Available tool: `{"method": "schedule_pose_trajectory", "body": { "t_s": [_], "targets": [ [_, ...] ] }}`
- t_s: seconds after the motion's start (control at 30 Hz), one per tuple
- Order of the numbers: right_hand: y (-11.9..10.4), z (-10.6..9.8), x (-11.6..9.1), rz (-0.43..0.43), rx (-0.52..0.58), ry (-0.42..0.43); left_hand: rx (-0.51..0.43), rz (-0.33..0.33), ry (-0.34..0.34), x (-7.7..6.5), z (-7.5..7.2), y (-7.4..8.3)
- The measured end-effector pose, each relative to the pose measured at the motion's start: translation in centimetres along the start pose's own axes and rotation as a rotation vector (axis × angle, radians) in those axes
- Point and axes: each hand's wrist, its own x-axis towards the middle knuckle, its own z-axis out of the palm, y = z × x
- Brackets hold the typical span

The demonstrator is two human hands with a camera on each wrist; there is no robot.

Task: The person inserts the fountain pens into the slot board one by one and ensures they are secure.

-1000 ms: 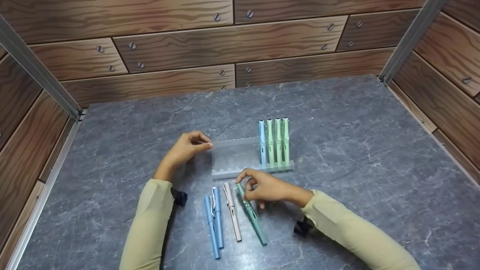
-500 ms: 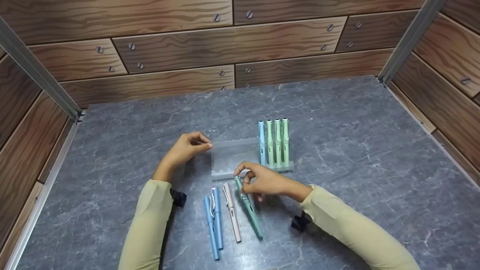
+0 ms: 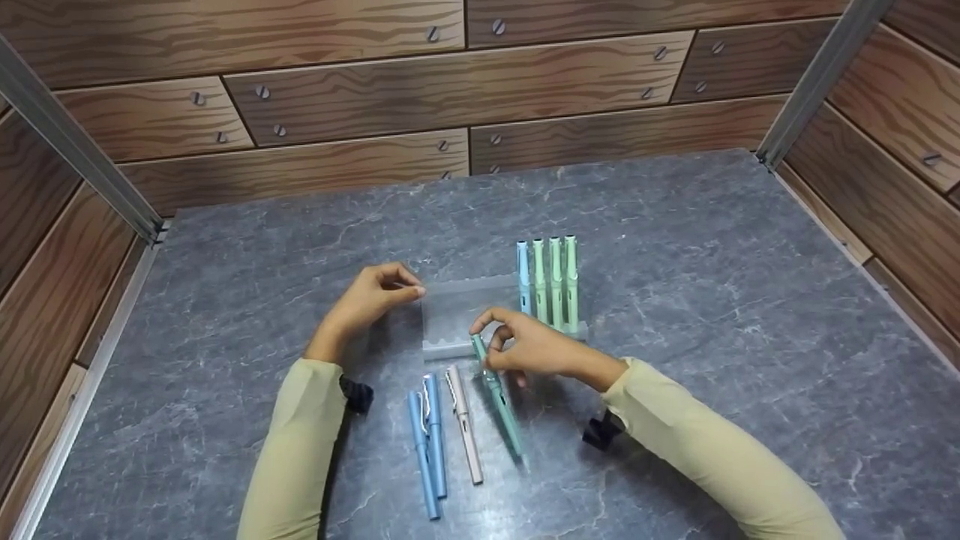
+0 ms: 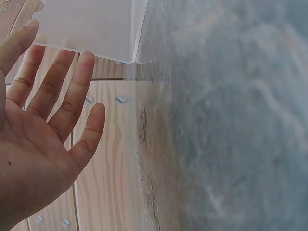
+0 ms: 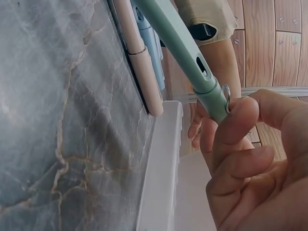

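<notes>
In the head view a clear plastic pen rack stands mid-table. My left hand pinches its left edge between thumb and fingertips; in the left wrist view the fingertips meet the border of the clear panel. My right hand pinches a dark green pen near its cap end. That pen slants, its cap end over the rack's front ledge and its other end toward the front. The right wrist view shows the pen's clip beside the fingertips. A light blue pen and several light green pens rest in the rack's right side.
A pinkish-beige pen lies in front of the rack. Left of it, two blue pens lie side by side on the grey marbled table. Wood-patterned walls enclose the back and sides.
My right hand has raised the dark green pen and carried it away from me, toward the rack's front ledge. The left hand stays at the rack's edge.
</notes>
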Motion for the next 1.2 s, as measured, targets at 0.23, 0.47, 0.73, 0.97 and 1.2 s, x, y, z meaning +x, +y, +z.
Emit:
{"method": "schedule_pose_trajectory", "body": {
  "t_s": [0.23, 0.47, 0.73, 0.97, 1.2],
  "targets": [
    [0.2, -0.4, 0.0, -0.025, -0.027, 0.024, 0.017, -0.012, -0.007, 0.0, 0.0, 0.1],
    [0.3, -0.9, 0.0, -0.009, -0.049, 0.051, 0.029, -0.006, -0.002, 0.2, -0.1, 0.0],
    [-0.1, -1.4, -0.2, -0.004, -0.048, 0.064, 0.016, -0.001, -0.006, 0.1, 0.0, 0.1],
    [-0.4, -1.9, -0.4, 0.0, -0.074, 0.091, 0.018, -0.002, -0.008, 0.0, 0.0, 0.0],
    [-0.8, -2.4, -0.6, -0.006, -0.087, 0.095, 0.042, -0.012, -0.02, 0.0, -0.1, 0.0]
  ]
}}
